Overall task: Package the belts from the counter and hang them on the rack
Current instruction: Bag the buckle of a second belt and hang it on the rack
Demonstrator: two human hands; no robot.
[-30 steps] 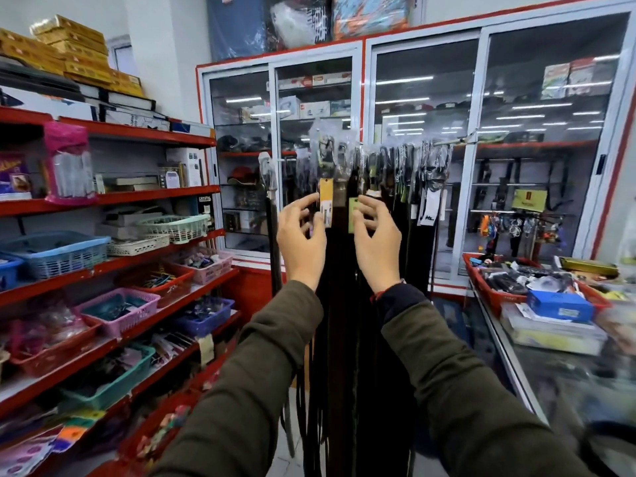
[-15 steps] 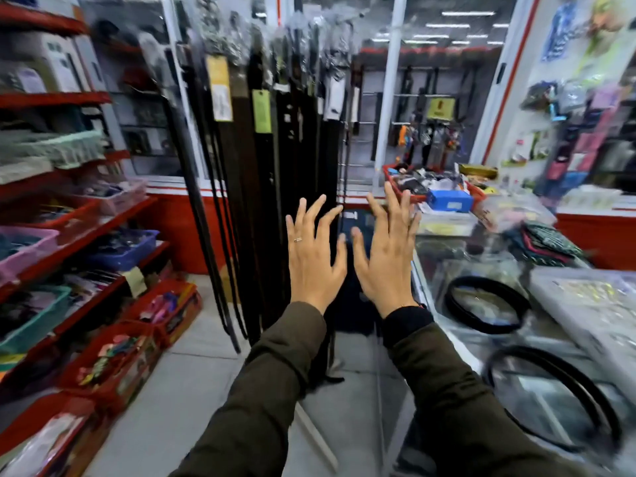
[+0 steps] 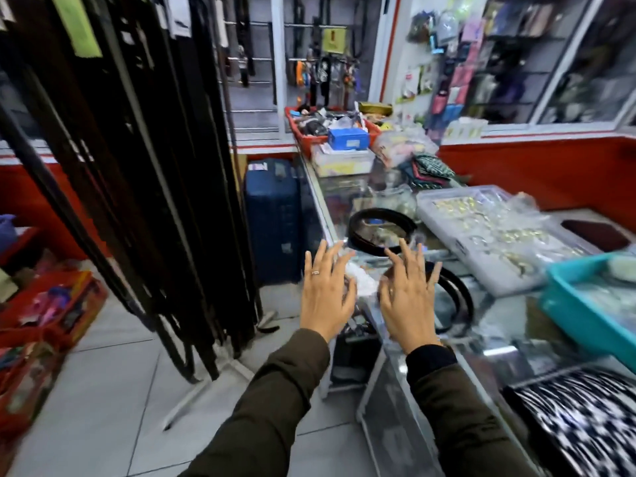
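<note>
Both hands, left hand [image 3: 327, 297] and right hand [image 3: 409, 301], have dropped from the rack [image 3: 137, 166], fingers spread and empty, over the glass counter [image 3: 499, 321] bearing two coiled belts [image 3: 378, 232].

Your way along the near edge of the glass surface [image 3: 499, 325] is open. Hanging belts [image 3: 144, 173] wall off the left; a buckle tray [image 3: 481, 235] and teal basket [image 3: 585, 315] crowd the right.

Black belts [image 3: 380, 230] coiled, seemingly, on counter [image 3: 509, 325].
</note>
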